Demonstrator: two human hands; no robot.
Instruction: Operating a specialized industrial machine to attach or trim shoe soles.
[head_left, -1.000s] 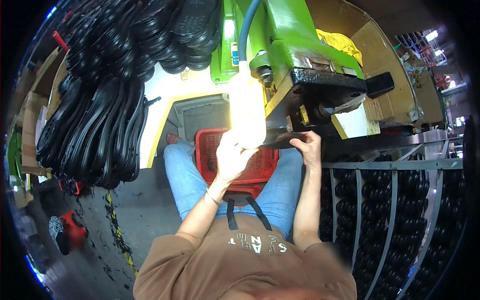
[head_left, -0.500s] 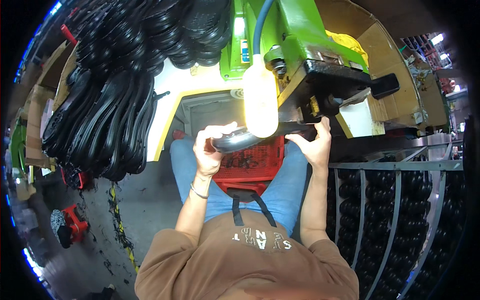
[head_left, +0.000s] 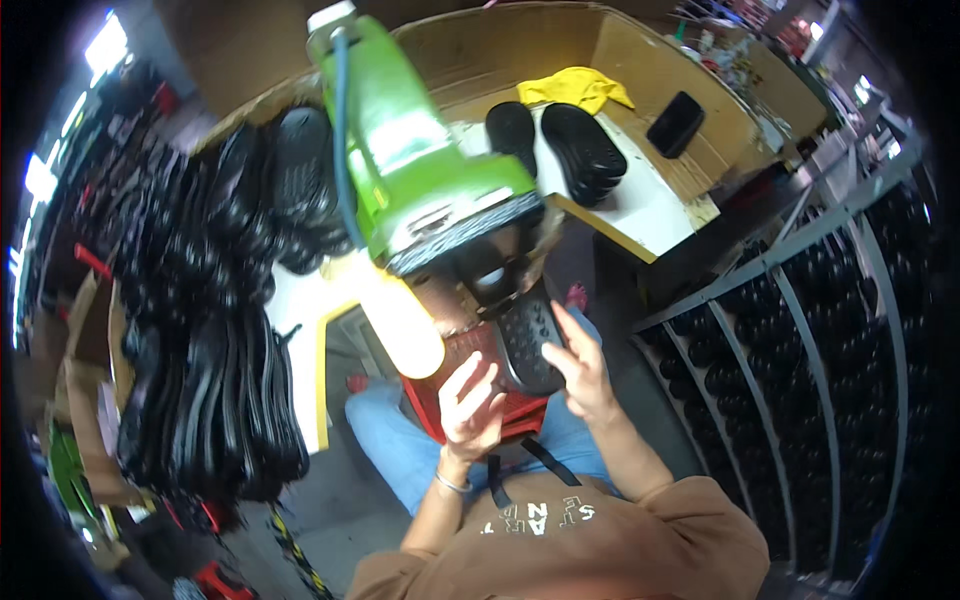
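A black shoe sole (head_left: 530,345) hangs below the dark head of a green machine (head_left: 420,180), its studded face in sight. My right hand (head_left: 585,372) grips the sole along its right edge, thumb lying over the face. Just left of it, my left hand (head_left: 472,412) is raised with its fingers apart and slightly bent, holding nothing. The sole's far end is partly hidden under the machine head. A glowing lamp (head_left: 402,325) hangs beside the machine, above and left of my left hand.
Black soles (head_left: 215,405) are piled thickly on the left. More soles (head_left: 583,150) lie on the white table at the far right, near a yellow cloth (head_left: 577,90) in a cardboard box (head_left: 650,60). A red basket (head_left: 430,400) stands between my knees; a metal rack (head_left: 790,300) holds black items.
My left hand has let go of the sole. My right hand has kept it and turned it so its face shows. The view has swung round, bringing the box and table into sight.
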